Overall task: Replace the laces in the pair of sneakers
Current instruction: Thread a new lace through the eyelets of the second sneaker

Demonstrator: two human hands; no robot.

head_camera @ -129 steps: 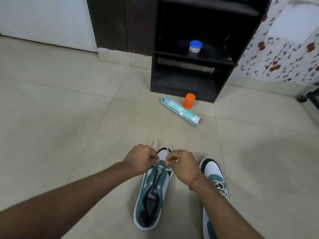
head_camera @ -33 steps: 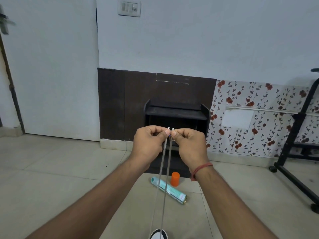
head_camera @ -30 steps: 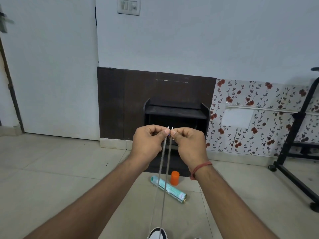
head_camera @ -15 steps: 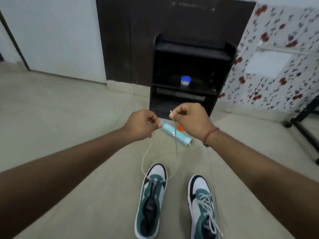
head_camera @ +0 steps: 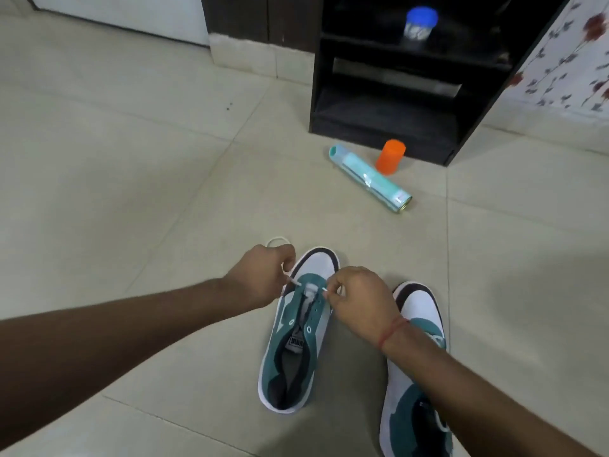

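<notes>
Two green-and-white sneakers stand on the tiled floor, toes pointing away from me. The left sneaker (head_camera: 298, 338) has a white lace (head_camera: 278, 240) through only its lowest eyelets. My left hand (head_camera: 263, 278) pinches one lace end just left of the toe, and a loop of lace lies on the floor beyond it. My right hand (head_camera: 359, 300) pinches the other lace end at the shoe's right eyelet row. The right sneaker (head_camera: 417, 384) is laced, and my right forearm partly covers it.
A teal spray can (head_camera: 370, 178) lies on the floor ahead, with an orange cap (head_camera: 390, 156) beside it. Behind them stands a black shelf unit (head_camera: 395, 103) holding a blue-lidded jar (head_camera: 418, 24). Floral wallpaper (head_camera: 566, 54) is at the far right.
My hands came down from holding the lace ends raised and even to the toe of the left sneaker. The view dropped from the wall to the floor.
</notes>
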